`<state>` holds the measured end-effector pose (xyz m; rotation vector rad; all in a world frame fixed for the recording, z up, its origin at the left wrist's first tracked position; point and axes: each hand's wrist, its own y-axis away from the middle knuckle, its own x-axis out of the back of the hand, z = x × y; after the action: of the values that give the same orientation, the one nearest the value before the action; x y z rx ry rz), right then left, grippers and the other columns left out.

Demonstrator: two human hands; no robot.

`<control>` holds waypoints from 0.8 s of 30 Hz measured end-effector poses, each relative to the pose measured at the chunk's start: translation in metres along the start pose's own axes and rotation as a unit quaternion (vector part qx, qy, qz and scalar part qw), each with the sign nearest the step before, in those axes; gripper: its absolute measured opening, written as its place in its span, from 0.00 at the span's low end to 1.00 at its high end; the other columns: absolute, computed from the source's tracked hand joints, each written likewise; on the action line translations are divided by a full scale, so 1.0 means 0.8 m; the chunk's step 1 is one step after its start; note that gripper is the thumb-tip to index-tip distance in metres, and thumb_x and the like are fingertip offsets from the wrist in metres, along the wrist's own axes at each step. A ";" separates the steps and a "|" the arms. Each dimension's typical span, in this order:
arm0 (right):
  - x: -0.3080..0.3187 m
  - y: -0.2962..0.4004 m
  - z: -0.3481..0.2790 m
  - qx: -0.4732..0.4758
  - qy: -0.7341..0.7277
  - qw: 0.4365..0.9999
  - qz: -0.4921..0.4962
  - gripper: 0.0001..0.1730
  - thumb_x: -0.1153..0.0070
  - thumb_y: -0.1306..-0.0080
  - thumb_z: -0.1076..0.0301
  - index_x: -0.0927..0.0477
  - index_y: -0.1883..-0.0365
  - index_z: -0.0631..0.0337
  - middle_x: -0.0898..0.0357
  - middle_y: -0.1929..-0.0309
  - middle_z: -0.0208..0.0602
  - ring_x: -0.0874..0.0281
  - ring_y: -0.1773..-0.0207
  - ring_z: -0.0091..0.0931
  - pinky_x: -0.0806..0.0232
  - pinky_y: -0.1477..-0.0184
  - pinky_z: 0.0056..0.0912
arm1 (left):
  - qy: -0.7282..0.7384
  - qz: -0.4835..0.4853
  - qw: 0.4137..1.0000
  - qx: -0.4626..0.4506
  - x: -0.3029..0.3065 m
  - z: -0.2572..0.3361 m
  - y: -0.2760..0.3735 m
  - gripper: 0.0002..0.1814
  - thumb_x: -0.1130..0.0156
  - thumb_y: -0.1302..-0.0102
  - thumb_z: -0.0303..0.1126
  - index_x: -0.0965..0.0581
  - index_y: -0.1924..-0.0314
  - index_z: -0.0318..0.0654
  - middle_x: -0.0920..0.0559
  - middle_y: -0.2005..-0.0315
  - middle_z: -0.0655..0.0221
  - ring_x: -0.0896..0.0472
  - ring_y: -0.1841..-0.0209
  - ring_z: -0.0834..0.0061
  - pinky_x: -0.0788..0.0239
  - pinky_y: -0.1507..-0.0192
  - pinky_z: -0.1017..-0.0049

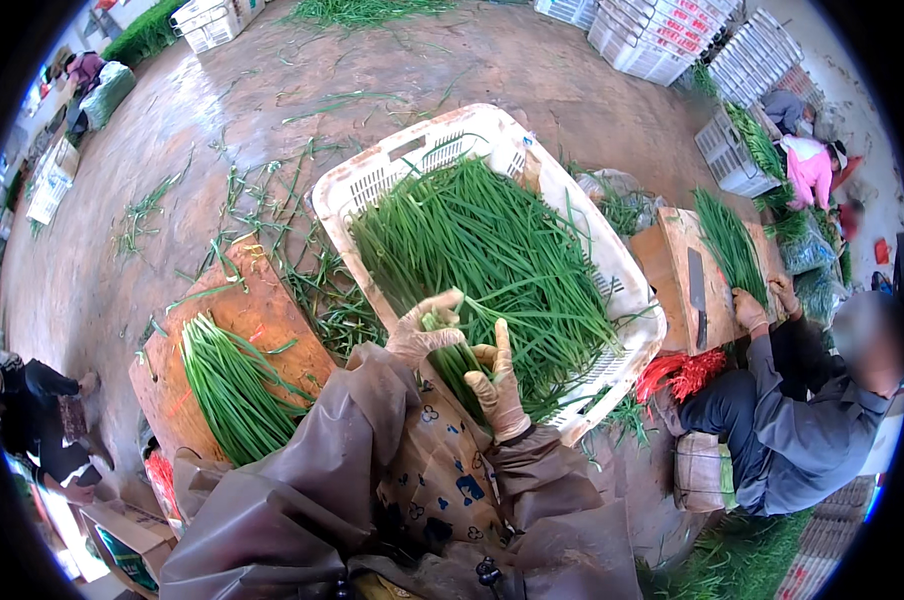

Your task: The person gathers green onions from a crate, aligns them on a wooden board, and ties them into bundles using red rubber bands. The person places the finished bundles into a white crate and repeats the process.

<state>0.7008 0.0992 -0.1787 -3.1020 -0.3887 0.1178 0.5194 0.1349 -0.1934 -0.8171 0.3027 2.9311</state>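
Both my hands wear pale, stained gloves at the near edge of a white plastic crate [489, 120], which holds a large heap of long green garlic chives [482, 240]. My left hand [425, 330] is closed around the pale ends of a small bunch. My right hand [500, 379] is beside that bunch [455, 367], index finger raised, other fingers curled against the stems; part of the bunch is hidden behind the fingers and sleeve. To the left, a pile of cut chives [230, 390] lies on an orange-brown wooden board [272, 300], with thin red ties near it.
At the right a seated co-worker handles chives on another wooden board [677, 277], where a cleaver [696, 289] lies; red ties [681, 375] hang below it. Loose chive scraps [332, 300] litter the floor. Stacked white crates [647, 37] stand at the back right, and a cardboard box [129, 536] at lower left.
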 end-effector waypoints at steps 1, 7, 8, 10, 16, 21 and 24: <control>0.007 -0.003 0.005 -0.024 0.069 0.997 0.000 0.57 0.34 0.43 0.46 0.54 0.26 0.60 0.25 0.58 0.41 0.26 0.57 0.29 0.33 0.53 0.31 | -0.018 -0.002 0.999 0.039 0.003 -0.001 0.001 0.30 0.27 0.47 0.24 0.26 0.43 0.41 0.20 0.54 0.69 0.22 0.50 0.75 0.30 0.45 0.75; 0.053 -0.075 0.008 0.157 0.385 0.907 0.062 0.18 0.44 0.34 0.57 0.23 0.49 0.54 0.22 0.61 0.37 0.26 0.58 0.35 0.33 0.53 0.38 | -0.091 0.044 0.987 -0.122 0.018 -0.021 0.005 0.10 0.34 0.38 0.28 0.24 0.57 0.39 0.17 0.55 0.61 0.22 0.45 0.70 0.46 0.32 0.67; 0.064 -0.096 0.016 0.178 0.397 0.896 0.087 0.14 0.46 0.33 0.59 0.21 0.52 0.53 0.21 0.61 0.36 0.25 0.57 0.36 0.33 0.53 0.38 | -0.028 0.033 0.994 -0.099 0.018 -0.018 0.006 0.08 0.35 0.37 0.28 0.24 0.59 0.39 0.17 0.55 0.60 0.23 0.44 0.69 0.48 0.30 0.65; 0.077 -0.136 0.054 0.092 0.508 0.856 0.007 0.16 0.44 0.36 0.54 0.20 0.55 0.50 0.21 0.59 0.33 0.26 0.51 0.34 0.36 0.45 0.40 | -0.012 0.047 0.995 -0.089 0.007 -0.010 0.005 0.06 0.36 0.36 0.27 0.25 0.62 0.38 0.17 0.58 0.60 0.22 0.48 0.70 0.39 0.37 0.70; 0.051 -0.199 0.115 -0.071 0.686 0.715 -0.112 0.18 0.45 0.37 0.50 0.20 0.55 0.49 0.19 0.58 0.40 0.20 0.59 0.37 0.29 0.55 0.43 | 0.015 0.067 0.996 -0.061 0.015 -0.007 0.019 0.08 0.36 0.35 0.30 0.25 0.60 0.39 0.18 0.56 0.59 0.21 0.50 0.69 0.33 0.41 0.66; 0.077 -0.133 0.056 0.012 0.215 0.974 -0.064 0.16 0.44 0.33 0.63 0.24 0.50 0.58 0.21 0.62 0.33 0.22 0.63 0.26 0.30 0.62 0.23 | 0.032 0.083 0.995 -0.048 0.022 -0.013 0.018 0.08 0.35 0.36 0.30 0.26 0.60 0.40 0.19 0.54 0.58 0.21 0.51 0.70 0.31 0.44 0.67; 0.039 -0.085 0.014 0.117 0.357 0.906 -0.195 0.26 0.34 0.43 0.55 0.23 0.50 0.60 0.22 0.56 0.34 0.24 0.53 0.29 0.31 0.52 0.31 | 0.059 0.099 0.992 -0.052 0.013 -0.006 0.021 0.07 0.37 0.35 0.28 0.25 0.61 0.38 0.17 0.57 0.60 0.21 0.52 0.71 0.33 0.43 0.71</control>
<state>0.7130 0.1727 -0.1903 -2.5142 -0.8479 -0.8683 0.5103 0.1177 -0.1999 -1.0333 0.2552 3.1111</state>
